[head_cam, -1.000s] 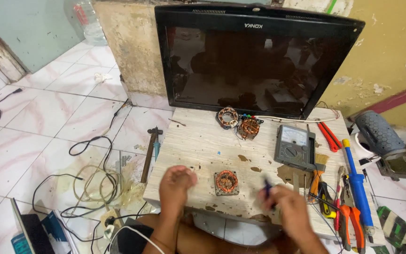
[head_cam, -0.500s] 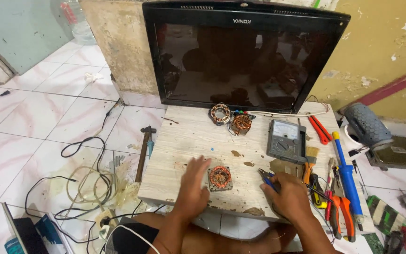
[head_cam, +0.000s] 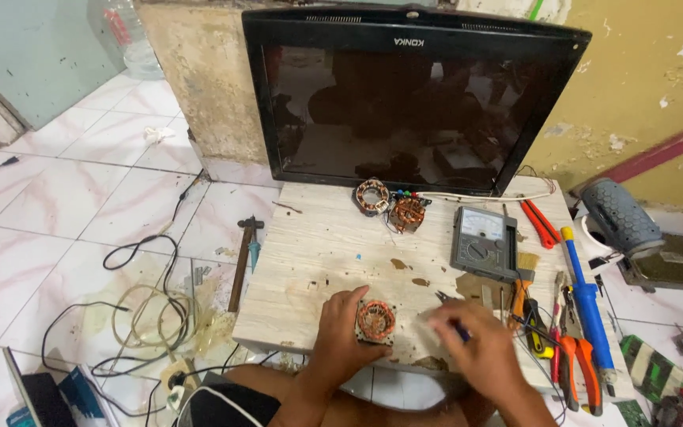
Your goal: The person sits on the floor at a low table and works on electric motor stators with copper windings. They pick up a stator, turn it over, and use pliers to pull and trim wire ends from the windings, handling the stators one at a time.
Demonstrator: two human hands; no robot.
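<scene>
With the left hand (head_cam: 340, 328) cupped around the copper-wound motor stator (head_cam: 376, 321) at the tabletop's (head_cam: 310, 253) near edge, it should press the stator flat while the blurred right hand (head_cam: 472, 340), pinching a thin dark tool (head_cam: 446, 301), works with short, controlled strokes.

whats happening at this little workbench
A person sits at a low white board laid over the tiled floor, in front of a dark flat screen. Their left hand steadies a small copper-wound motor coil, while the right hand holds a thin tool at its edge. Two more coils, an analogue meter, pliers and a blue-handled tool lie around.
</scene>
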